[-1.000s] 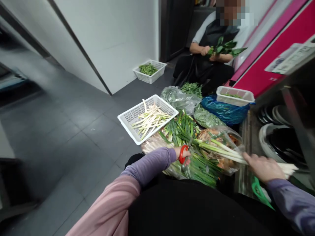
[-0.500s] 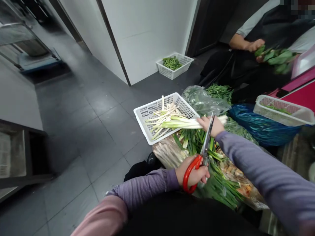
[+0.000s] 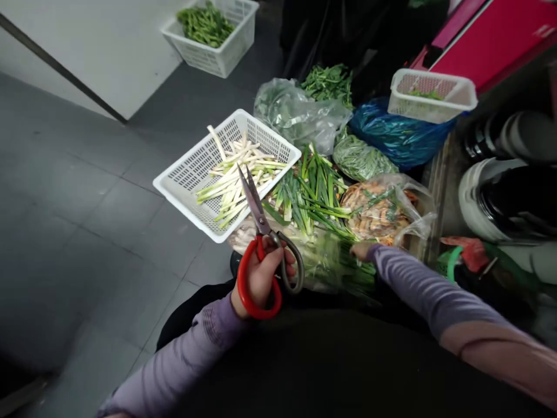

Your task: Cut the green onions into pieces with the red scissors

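My left hand (image 3: 261, 276) is closed around scissors (image 3: 255, 203) with one red-wrapped handle and one bare metal handle. Their blades are slightly parted and point up towards a white slotted basket (image 3: 183, 180). Trimmed white and pale green stalks (image 3: 235, 174), like scallions or green garlic, lie in that basket. To the right, my right hand (image 3: 361, 251) reaches down to the long green leaves (image 3: 359, 276) at the near side of the pile; its fingertips are hidden among them. More leafy stalks (image 3: 308, 191) are spread between the basket and my right hand.
Behind the pile are a clear plastic bag (image 3: 296, 113), bagged greens (image 3: 363, 157) and a blue bag (image 3: 400, 136) under a small white basket (image 3: 430, 98). Brown trimmings (image 3: 374, 209) fill a bag. Buckets (image 3: 478, 197) stand right; a basket of green vegetables (image 3: 209, 35) sits far left.
My right hand has let go of its bundle of stalks and moved back to the near greens. Stalks lie in the basket. The scissors stay in my left hand; the view has swung right and down.
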`<state>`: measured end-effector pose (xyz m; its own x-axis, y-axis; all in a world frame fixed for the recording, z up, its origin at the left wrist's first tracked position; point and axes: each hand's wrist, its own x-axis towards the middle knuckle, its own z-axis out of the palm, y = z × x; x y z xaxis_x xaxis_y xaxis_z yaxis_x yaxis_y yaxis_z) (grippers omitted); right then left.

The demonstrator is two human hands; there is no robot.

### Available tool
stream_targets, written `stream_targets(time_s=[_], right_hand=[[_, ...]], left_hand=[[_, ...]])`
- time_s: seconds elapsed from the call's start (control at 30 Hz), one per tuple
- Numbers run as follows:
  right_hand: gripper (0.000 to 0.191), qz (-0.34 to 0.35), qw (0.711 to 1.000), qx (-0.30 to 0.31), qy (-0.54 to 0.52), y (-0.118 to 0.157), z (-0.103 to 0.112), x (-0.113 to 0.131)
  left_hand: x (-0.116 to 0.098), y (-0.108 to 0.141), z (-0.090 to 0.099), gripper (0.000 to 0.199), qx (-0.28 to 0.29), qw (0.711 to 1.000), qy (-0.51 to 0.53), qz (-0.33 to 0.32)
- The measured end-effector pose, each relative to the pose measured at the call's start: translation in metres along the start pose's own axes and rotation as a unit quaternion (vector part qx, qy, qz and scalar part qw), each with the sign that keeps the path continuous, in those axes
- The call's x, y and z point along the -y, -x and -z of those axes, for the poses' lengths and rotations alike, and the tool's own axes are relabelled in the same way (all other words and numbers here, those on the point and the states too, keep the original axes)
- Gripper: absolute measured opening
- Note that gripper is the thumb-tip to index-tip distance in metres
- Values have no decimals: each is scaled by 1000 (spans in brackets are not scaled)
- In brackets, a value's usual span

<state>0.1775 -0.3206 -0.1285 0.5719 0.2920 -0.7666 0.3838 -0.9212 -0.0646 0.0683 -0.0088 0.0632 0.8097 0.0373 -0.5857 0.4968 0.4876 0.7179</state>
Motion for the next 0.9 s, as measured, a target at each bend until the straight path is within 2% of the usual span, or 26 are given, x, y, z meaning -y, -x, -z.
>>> stream_targets(time_s=[0.07, 0.1, 0.2, 0.33, 0.47, 0.63, 0.73, 0.8, 0.9], right_hand=[[33, 5, 1000, 14, -26, -2, -49, -4], [42, 5, 999, 10, -38, -8, -67, -2], [55, 21, 996, -29, -78, -41, -91, 7], [67, 29, 989, -74, -123, -88, -89, 21], [58, -39, 982, -114, -145, -118, -85, 23], [70, -109, 975, -116, -158, -143, -88, -11], [62, -117, 976, -83, -166, -154, -93, -33], [58, -111, 976, -75, -173, -156, -98, -40], [59, -119, 972, -95, -178, -147, -110, -40]], left_hand=[[4, -2, -12, 38, -2, 1000, -11, 20], [6, -5, -18, 39, -3, 999, -18, 31], [13, -15, -37, 39, -9, 997, -38, 62], [27, -35, -53, 37, -20, 994, -64, 91], [38, -52, -57, 37, -47, 992, -72, 89], [36, -62, -62, 41, -49, 987, -88, 125], [33, -65, -60, 42, -44, 986, -86, 138], [33, -66, -56, 41, -40, 986, -84, 141], [33, -66, -48, 37, -32, 985, -83, 145]])
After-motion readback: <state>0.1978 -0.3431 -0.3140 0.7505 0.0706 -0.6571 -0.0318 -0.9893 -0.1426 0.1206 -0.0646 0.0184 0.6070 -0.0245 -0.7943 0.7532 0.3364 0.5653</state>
